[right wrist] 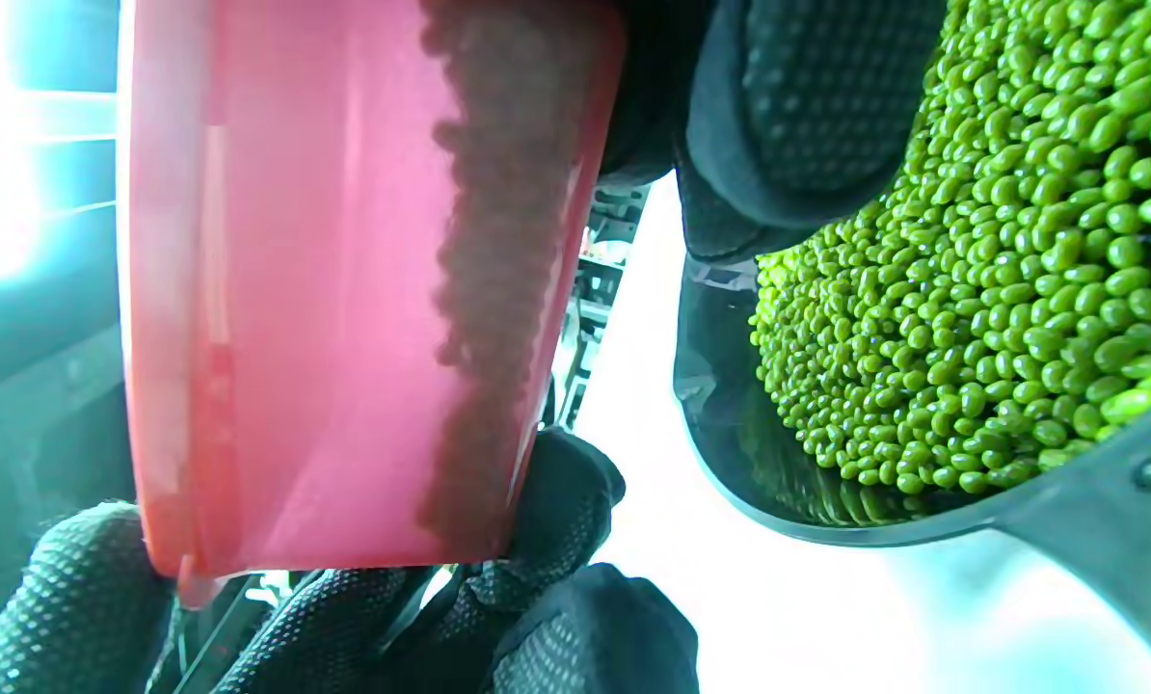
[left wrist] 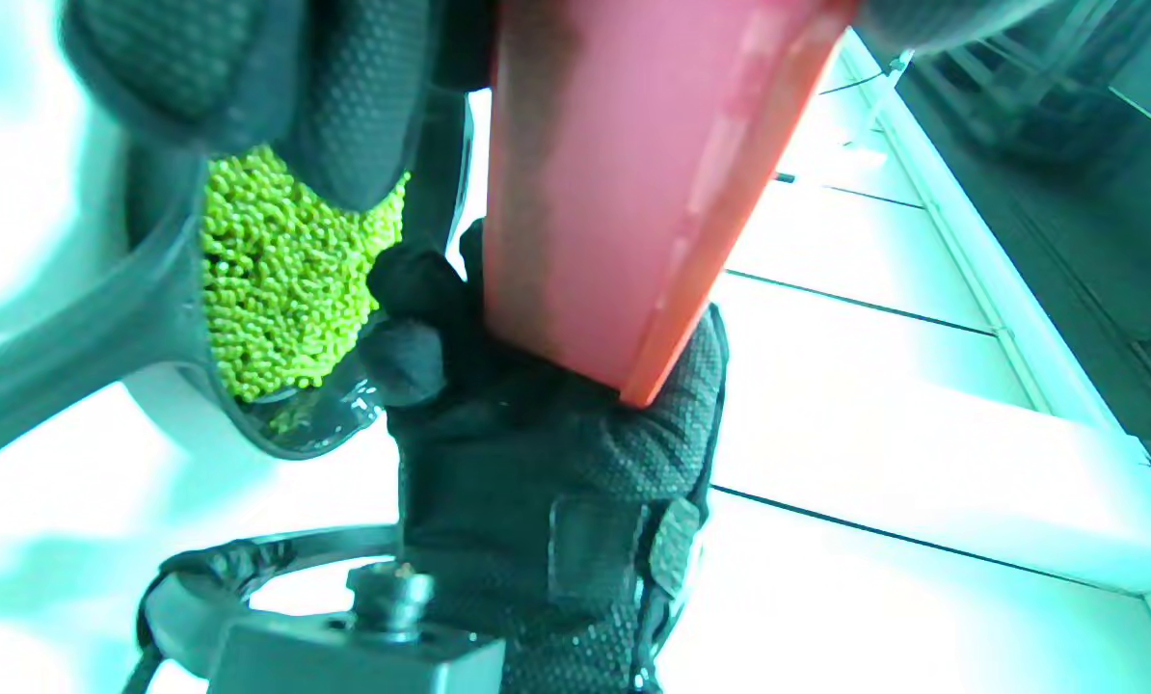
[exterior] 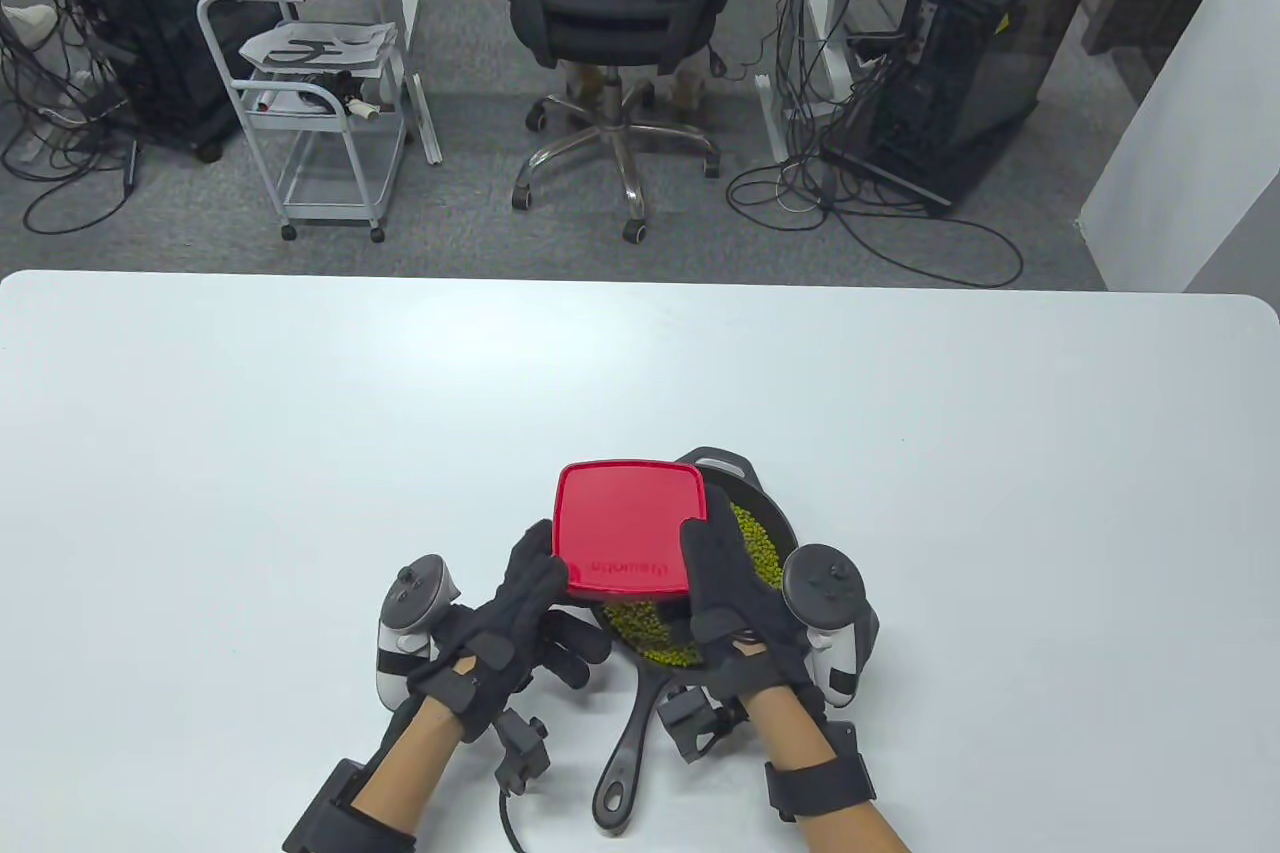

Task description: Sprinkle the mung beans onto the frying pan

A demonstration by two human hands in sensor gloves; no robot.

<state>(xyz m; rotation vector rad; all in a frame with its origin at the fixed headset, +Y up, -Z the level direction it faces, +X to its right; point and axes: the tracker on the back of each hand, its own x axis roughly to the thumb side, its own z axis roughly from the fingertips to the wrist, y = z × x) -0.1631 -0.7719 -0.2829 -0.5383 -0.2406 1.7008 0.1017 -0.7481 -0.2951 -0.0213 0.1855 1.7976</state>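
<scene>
Mung beans (exterior: 757, 548) mostly already in the frying pan (exterior: 640, 743), a thin band left inside the red container (exterior: 622, 523) tipped over the pan, my left hand (exterior: 510, 613) and right hand (exterior: 735, 593) gripping its sides, so pour nearly done.

A big white table (exterior: 300, 413) fills the lower part of the table view. A black frying pan (exterior: 640, 723) sits on it at about 6 o'clock, with its handle pointing toward 7 o'clock.
</scene>
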